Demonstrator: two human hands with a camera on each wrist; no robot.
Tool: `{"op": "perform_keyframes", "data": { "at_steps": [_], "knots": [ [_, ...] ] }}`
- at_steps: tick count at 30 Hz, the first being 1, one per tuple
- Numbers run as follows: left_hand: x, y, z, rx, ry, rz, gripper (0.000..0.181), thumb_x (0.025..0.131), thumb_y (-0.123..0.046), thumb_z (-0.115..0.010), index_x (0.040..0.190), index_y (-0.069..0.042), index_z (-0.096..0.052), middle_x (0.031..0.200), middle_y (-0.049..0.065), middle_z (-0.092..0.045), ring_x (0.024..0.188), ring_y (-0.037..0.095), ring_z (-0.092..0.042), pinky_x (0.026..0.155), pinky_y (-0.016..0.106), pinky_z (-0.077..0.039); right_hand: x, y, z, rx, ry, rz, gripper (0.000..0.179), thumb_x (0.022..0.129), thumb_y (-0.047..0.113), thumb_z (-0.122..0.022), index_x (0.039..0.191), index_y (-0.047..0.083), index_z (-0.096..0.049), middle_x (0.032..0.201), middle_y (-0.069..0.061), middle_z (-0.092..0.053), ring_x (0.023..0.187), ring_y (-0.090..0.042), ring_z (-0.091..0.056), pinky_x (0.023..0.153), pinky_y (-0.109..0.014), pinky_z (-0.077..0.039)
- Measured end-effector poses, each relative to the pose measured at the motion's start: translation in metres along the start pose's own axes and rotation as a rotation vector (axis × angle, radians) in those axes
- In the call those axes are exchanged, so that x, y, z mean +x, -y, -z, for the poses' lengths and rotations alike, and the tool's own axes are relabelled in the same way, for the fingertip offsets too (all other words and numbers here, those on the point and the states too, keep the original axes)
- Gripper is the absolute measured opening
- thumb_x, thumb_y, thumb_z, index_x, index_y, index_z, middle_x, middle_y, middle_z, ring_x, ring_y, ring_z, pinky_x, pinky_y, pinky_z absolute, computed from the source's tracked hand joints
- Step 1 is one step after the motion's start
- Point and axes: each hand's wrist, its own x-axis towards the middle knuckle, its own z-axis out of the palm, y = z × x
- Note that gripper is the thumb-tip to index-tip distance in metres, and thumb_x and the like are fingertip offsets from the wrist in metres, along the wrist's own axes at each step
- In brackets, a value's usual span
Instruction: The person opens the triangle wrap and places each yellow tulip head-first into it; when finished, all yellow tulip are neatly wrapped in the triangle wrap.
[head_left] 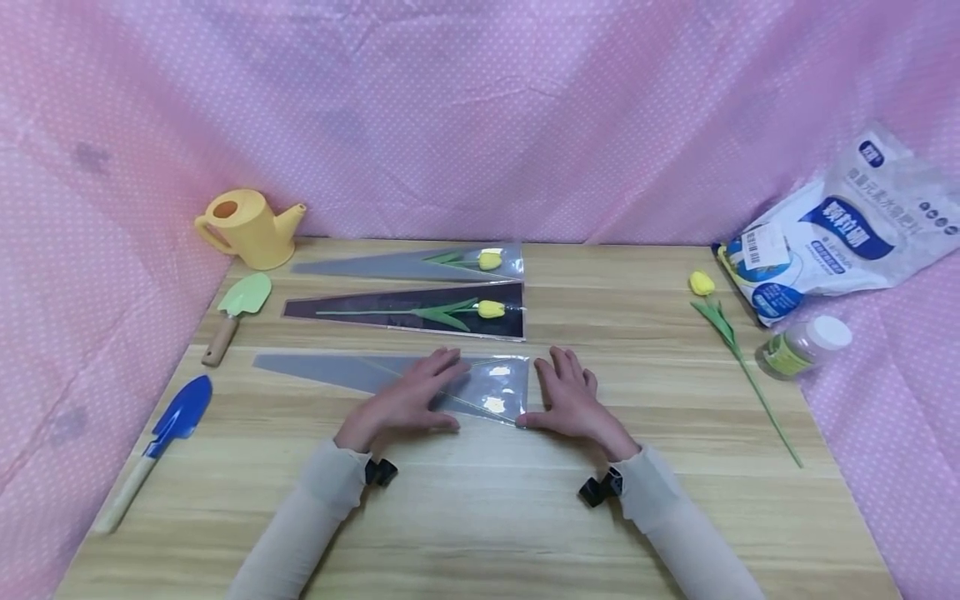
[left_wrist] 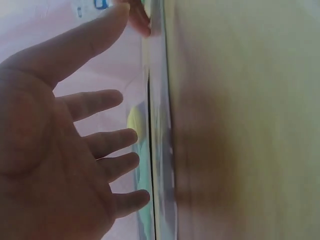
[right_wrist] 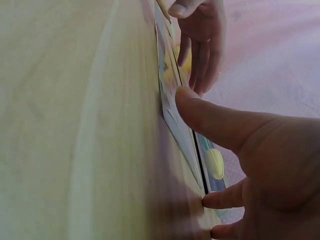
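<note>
1. Two hands are flat on the wooden surface (head_left: pixel 480 517), which spans nearly the whole head view and carries everything inside a pink dotted cloth (head_left: pixel 480 108) backdrop.
2. Next in size is the fertiliser bag (head_left: pixel 832 233), slumped against the cloth at the far right, well apart from the hands, with a small white-capped jar (head_left: pixel 806 343) just beside it.
3. Now the empty clear sleeve (head_left: pixel 390 379), a long cone lying flat nearest the person, wide mouth to the right, point to the left. I judge it is laid flat so that its mouth can be worked.
4. Beyond it lie two filled sleeves: the dark-backed sleeve (head_left: pixel 405 312) and the far clear sleeve (head_left: pixel 408 265), each with a yellow tulip inside, parked in a row out of the way.
5. The left hand (head_left: pixel 408 400) rests on the empty sleeve, grip open, fingers straight and spread, apparently pinning it.
6. The right hand (head_left: pixel 572 398) sits at the sleeve's mouth, grip open, thumb on the near corner; the right wrist view shows that thumb (right_wrist: pixel 210 117) pressing the edge.
7. A loose tulip (head_left: pixel 731 350) lies to the right, within easy reach.
8. Left side: yellow watering can (head_left: pixel 247 227), blue trowel (head_left: pixel 153 446), green trowel (head_left: pixel 238 312), all untouched.
</note>
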Motion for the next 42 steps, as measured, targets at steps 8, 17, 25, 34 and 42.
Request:
{"op": "perform_keyframes", "data": {
  "at_steps": [8,17,25,34,42],
  "knots": [
    [0.001,-0.005,-0.006,-0.006,0.085,0.039,0.090,0.085,-0.042,-0.077,0.158,-0.018,-0.030,0.170,0.009,-0.012,0.158,0.034,-0.009,0.125,0.061,-0.016,0.003,0.002,-0.006,-0.072,-0.020,-0.012,0.106,0.074,0.052,-0.083,0.154,0.003,-0.032,0.165,-0.027,-0.008,0.153,-0.049,-0.003,0.115,-0.076,-0.007],
    [0.002,-0.009,-0.007,0.024,0.112,0.063,0.082,0.085,-0.040,-0.077,0.154,-0.015,-0.040,0.170,0.010,-0.013,0.159,0.033,-0.007,0.127,0.058,-0.010,0.008,0.008,-0.009,-0.120,-0.098,-0.059,0.094,0.078,0.054,-0.079,0.147,0.003,-0.041,0.160,-0.027,-0.024,0.149,-0.047,-0.016,0.113,-0.074,-0.015],
    [0.003,-0.011,-0.009,0.029,0.104,0.048,0.081,0.086,-0.037,-0.077,0.153,-0.013,-0.041,0.169,0.013,-0.016,0.158,0.036,-0.009,0.126,0.059,-0.012,0.012,0.015,-0.011,0.015,-0.188,-0.099,0.068,0.086,0.056,-0.071,0.128,0.005,-0.056,0.143,-0.021,-0.043,0.130,-0.038,-0.037,0.107,-0.058,-0.030],
    [0.005,-0.013,-0.009,0.066,0.099,0.042,0.081,0.086,-0.038,-0.077,0.154,-0.013,-0.040,0.169,0.015,-0.016,0.157,0.037,-0.010,0.126,0.060,-0.014,0.014,0.020,-0.003,0.234,-0.061,-0.100,0.060,0.094,0.049,-0.064,0.130,0.002,-0.060,0.128,-0.016,-0.054,0.111,-0.028,-0.047,0.091,-0.039,-0.042],
    [0.006,-0.017,-0.009,0.086,0.103,0.075,0.080,0.087,-0.039,-0.076,0.154,-0.014,-0.040,0.169,0.014,-0.016,0.158,0.036,-0.011,0.125,0.060,-0.015,0.016,0.019,0.004,0.439,0.063,-0.053,0.055,0.101,0.042,-0.055,0.138,0.002,-0.054,0.127,-0.016,-0.061,0.112,-0.025,-0.058,0.094,-0.039,-0.051]
  ]
}}
